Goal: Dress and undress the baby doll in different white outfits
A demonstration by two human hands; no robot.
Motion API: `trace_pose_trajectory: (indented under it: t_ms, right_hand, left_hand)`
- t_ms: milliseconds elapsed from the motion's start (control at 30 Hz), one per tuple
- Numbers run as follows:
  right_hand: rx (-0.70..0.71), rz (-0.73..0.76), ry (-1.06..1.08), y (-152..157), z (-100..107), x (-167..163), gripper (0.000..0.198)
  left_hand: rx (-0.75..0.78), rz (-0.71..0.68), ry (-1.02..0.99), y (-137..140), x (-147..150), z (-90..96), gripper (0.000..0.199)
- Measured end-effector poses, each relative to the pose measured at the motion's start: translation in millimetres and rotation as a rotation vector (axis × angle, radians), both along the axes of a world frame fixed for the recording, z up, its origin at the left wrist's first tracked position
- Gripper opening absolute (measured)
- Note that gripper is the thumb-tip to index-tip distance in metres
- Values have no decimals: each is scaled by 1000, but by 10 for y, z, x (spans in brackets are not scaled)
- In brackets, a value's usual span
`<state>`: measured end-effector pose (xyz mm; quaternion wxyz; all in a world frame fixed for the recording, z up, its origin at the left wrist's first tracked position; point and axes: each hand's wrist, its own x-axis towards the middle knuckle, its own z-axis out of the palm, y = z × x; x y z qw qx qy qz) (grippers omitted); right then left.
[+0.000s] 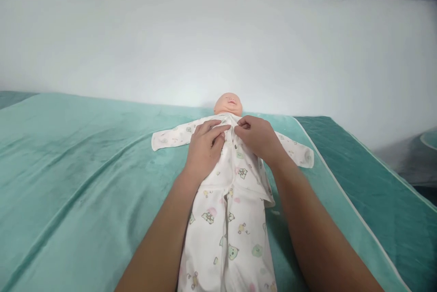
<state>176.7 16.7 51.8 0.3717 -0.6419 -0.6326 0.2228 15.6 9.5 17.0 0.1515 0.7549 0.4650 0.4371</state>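
A baby doll (228,103) lies on its back with its head at the far end. It wears a white printed shirt (223,169) with long sleeves spread to both sides, and matching printed trousers (244,242). My left hand (206,146) lies on the chest with its fingers stretched out across the cloth. Pinched together at the shirt's front opening, just below the neck, are the fingers of my right hand (254,133). They grip the shirt's edge there; any fastener under the fingertips is hidden.
A light green blanket (85,192) with some creases lies under the doll. Darker green cloth (372,183) shows at the right, past the blanket's pale edge. Behind the doll's head rises a white wall (205,46) with a dark band above.
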Motion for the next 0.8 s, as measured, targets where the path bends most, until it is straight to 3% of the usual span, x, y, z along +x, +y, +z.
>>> trace_pose_trajectory:
  t_ms: [167, 267, 500, 800]
  right_hand:
    - [-154, 85, 466, 2, -51, 72, 13]
    - [-163, 107, 605, -9, -83, 60, 17]
    - [-138, 66, 694, -11, -122, 25, 19]
    - [-41, 10, 560, -27, -149, -12, 19]
  left_hand:
    - [-17, 1, -23, -8, -8, -4, 33]
    - [-12, -4, -25, -4, -10, -12, 33]
    - [-3, -51, 13, 47, -4, -16, 35]
    - [-140, -114, -122, 139, -23, 47, 28]
